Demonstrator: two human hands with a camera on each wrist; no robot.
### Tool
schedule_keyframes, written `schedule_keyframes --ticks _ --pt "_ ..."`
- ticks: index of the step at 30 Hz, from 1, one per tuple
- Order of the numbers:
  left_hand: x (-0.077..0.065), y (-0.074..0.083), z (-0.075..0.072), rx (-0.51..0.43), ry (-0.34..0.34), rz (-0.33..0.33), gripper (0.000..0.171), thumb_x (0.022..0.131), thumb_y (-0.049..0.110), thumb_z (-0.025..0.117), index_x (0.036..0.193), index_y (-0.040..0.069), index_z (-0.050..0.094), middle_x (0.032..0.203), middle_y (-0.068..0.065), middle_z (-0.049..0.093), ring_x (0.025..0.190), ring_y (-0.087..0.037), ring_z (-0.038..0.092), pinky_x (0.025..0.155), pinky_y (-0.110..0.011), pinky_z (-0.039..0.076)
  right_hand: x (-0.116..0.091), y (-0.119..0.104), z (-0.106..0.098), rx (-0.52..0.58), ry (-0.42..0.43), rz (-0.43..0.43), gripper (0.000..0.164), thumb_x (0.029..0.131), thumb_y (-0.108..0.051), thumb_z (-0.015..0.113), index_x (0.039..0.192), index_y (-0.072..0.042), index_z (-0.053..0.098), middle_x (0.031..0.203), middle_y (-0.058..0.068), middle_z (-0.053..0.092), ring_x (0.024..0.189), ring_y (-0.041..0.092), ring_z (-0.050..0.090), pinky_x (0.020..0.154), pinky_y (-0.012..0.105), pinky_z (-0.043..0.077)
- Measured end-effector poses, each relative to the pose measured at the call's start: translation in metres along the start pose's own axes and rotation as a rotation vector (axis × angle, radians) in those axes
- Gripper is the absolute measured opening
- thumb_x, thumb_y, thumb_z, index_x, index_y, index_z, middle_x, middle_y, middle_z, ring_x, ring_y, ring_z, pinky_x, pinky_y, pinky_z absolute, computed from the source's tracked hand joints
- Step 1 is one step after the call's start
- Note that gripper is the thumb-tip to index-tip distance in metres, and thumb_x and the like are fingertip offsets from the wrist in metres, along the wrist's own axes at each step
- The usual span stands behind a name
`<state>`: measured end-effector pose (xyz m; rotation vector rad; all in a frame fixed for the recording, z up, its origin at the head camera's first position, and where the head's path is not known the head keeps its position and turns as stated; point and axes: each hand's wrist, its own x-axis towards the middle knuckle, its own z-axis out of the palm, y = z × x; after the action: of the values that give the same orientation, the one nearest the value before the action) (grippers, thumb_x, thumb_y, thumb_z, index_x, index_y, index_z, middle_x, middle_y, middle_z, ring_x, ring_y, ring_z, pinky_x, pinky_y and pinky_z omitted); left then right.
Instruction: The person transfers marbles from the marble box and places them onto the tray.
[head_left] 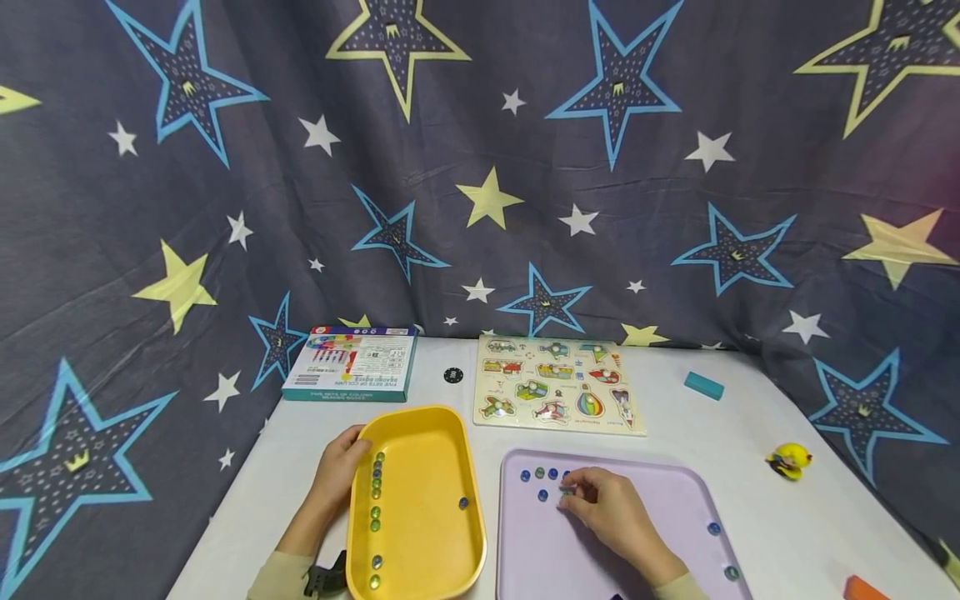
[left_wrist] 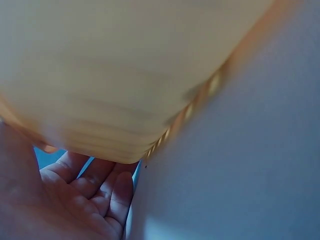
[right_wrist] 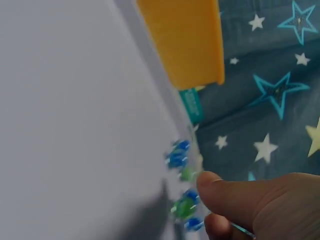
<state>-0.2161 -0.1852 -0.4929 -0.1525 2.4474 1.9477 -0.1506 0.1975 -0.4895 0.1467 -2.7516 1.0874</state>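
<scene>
My left hand (head_left: 342, 468) holds the yellow tray (head_left: 423, 533) by its far left edge. In the left wrist view, the tray's pale underside (left_wrist: 115, 75) shows above the curled fingers, raised off the table. Green and blue marbles (head_left: 376, 493) line the tray's left side, and one blue marble (head_left: 463, 503) lies near its right wall. Over the lilac tray (head_left: 540, 554), my right hand (head_left: 611, 510) pinches a marble (head_left: 567, 492) between thumb and fingertips. Several marbles (head_left: 539, 473) lie beside these fingertips; in the right wrist view, blue and green marbles (right_wrist: 176, 158) appear near the thumb.
Behind the trays lie a boxed set (head_left: 352, 364) and a wooden picture puzzle (head_left: 555, 385), with a round black disc (head_left: 453, 375) between them. On the right are a teal block (head_left: 704, 385), a yellow duck toy (head_left: 789, 460) and an orange block (head_left: 862, 589). A star-patterned curtain (head_left: 480, 250) hangs behind.
</scene>
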Motion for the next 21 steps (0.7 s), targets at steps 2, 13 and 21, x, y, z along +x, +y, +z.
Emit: schedule_keyframes --ticks 2,13,21 --pt "0.000 0.000 0.000 0.003 -0.003 -0.009 0.029 0.092 0.022 0.045 0.115 0.010 0.056 0.098 -0.014 0.060 0.078 -0.026 0.056 0.069 -0.026 0.049 0.001 -0.005 -0.002 0.014 0.008 -0.023 0.019 0.067 -0.014 0.078 0.082 -0.019 0.067 0.062 -0.014 0.048 0.052 0.002 0.043 0.048 0.019 0.037" --pt "0.003 -0.005 -0.001 0.000 0.010 -0.010 0.028 0.092 0.023 0.043 0.113 0.013 0.057 0.095 -0.013 0.061 0.072 -0.023 0.058 0.066 -0.027 0.050 0.001 -0.085 0.010 0.297 -0.129 -0.275 0.005 0.082 -0.025 0.066 0.084 -0.021 0.066 0.071 -0.013 0.057 0.053 0.006 0.046 0.046 0.020 0.040" --pt "0.000 -0.002 -0.002 -0.001 0.009 0.010 0.028 0.092 0.020 0.042 0.114 0.010 0.057 0.094 -0.015 0.060 0.072 -0.023 0.057 0.064 -0.027 0.049 0.000 -0.132 0.040 0.376 -0.259 -0.426 0.006 0.085 -0.024 0.062 0.084 -0.020 0.066 0.074 -0.014 0.057 0.056 0.001 0.046 0.047 0.018 0.041"
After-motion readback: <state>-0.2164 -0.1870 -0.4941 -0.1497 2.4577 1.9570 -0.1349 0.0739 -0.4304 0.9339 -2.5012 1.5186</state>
